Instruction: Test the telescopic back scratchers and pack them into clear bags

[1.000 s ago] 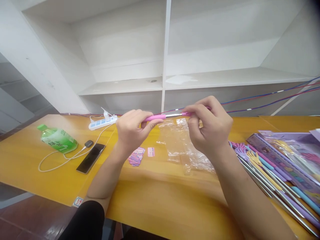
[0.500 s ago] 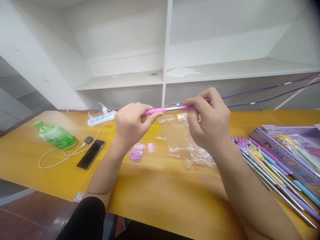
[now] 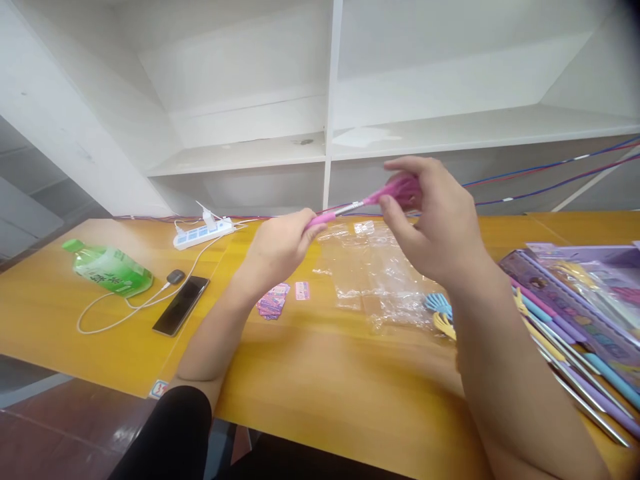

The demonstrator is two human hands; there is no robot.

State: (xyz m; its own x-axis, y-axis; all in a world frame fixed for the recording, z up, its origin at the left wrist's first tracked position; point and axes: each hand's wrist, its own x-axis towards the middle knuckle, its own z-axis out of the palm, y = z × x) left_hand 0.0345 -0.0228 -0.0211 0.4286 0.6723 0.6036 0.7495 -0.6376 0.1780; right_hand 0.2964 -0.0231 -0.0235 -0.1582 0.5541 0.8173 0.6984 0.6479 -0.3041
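The pink back scratcher (image 3: 349, 209) is held in the air above the far part of the clear plastic wrappers (image 3: 350, 273), its long axis running sideways and tilting up toward the right hand (image 3: 440, 220). The left hand (image 3: 283, 247), above and to the left of the wrappers, is closed on the pink handle (image 3: 321, 219); the short metal shaft points from that grip toward the other palm. The right hand, above the wrappers' right side, is nearer the pink head (image 3: 400, 190), with thumb and fingers curved around it; whether they press on it, I cannot tell. Small printed cards (image 3: 271, 303) lie left of the wrappers, and more back scratchers (image 3: 565, 363) lie to their right, beside a purple box (image 3: 540, 277).
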